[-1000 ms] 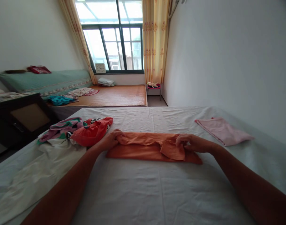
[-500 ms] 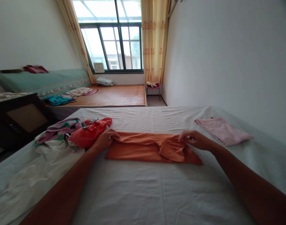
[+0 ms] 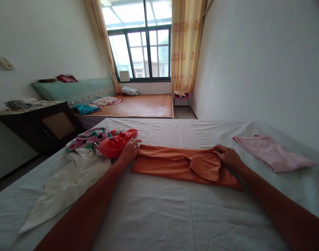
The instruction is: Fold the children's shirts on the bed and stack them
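Note:
An orange T-shirt (image 3: 164, 167) lies folded into a long strip on the white sheet, one short sleeve (image 3: 205, 166) turned down over its right part. At the far left corner of the shirt, my left hand (image 3: 131, 150) is closed on the edge, fingertips partly hidden. My right hand (image 3: 227, 156) pinches the far right edge between thumb and fingers. Close to my left hand sits a bunched red garment (image 3: 115, 143), with a pink and green garment (image 3: 87, 139) behind it and a cream garment (image 3: 67, 181) spread toward the front left.
A folded pink garment (image 3: 273, 152) rests at the right on the sheet-covered bed (image 3: 164, 216). Beyond stands another bed with a brown mat (image 3: 149, 106). A dark cabinet (image 3: 39, 129) is at the left, a wall (image 3: 266, 69) at the right.
The view has turned left, so everything sits further right in it. My left hand has shifted slightly outward at the shirt's corner, and the upper fold now lies flatter and straighter.

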`<state>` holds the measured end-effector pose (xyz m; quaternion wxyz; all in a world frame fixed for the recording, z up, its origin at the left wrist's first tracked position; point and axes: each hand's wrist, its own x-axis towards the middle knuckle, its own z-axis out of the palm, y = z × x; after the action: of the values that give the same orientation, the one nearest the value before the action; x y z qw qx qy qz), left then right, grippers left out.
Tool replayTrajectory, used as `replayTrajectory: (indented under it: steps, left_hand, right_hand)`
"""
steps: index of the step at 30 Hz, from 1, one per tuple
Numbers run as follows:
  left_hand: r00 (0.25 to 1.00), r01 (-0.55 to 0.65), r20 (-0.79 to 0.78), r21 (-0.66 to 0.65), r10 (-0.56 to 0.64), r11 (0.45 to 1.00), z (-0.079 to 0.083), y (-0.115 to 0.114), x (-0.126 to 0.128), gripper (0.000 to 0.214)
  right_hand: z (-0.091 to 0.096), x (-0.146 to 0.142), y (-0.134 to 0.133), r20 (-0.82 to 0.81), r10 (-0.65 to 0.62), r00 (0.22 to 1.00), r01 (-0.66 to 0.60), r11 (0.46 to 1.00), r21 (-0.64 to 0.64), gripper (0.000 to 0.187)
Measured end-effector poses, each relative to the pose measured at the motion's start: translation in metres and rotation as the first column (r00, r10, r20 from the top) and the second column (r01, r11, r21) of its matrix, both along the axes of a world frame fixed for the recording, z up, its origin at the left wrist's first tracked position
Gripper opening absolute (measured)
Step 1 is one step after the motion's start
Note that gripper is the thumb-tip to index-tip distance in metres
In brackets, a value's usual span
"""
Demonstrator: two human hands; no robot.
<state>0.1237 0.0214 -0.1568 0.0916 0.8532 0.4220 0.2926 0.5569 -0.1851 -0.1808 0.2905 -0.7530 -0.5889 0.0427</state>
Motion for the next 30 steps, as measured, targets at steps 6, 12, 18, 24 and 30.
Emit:
replayTrajectory:
  steps: [6, 12, 18, 24, 30]
  left_hand:
    - [0.916, 0.382, -0.164, 0.069, -0.367, 0.922, 0.013, -0.041, 0.030, 0.034]
    - [0.844, 0.463, -0.285, -0.039, -0.454, 0.886, 0.005, -0.055, 0.036, 0.038]
    - [0.845, 0.445, -0.259, -0.145, -0.468, 0.884, 0.011, -0.026, 0.010, 0.034]
    - [0.945, 0.302, -0.144, 0.027, -0.295, 0.953, 0.015, -0.039, 0.027, 0.039]
    - [0.839, 0.398, -0.335, -0.157, -0.428, 0.904, -0.003, -0.058, 0.043, 0.046]
  right_hand:
    - [0.028, -0.047, -0.010, 0.259, 0.057, 0.964, -0.107, 0.977, 0.184, 0.027]
    - [0.050, -0.096, -0.024, 0.055, 0.563, 0.824, -0.559, 0.826, -0.073, 0.022]
    - [0.043, -0.059, -0.023, -0.043, 0.608, 0.793, -0.609, 0.784, -0.119, 0.016]
    - [0.036, -0.082, -0.023, 0.218, 0.357, 0.908, -0.362, 0.932, -0.019, 0.029]
    - [0.041, -0.100, -0.025, -0.032, 0.638, 0.769, -0.636, 0.761, -0.129, 0.035]
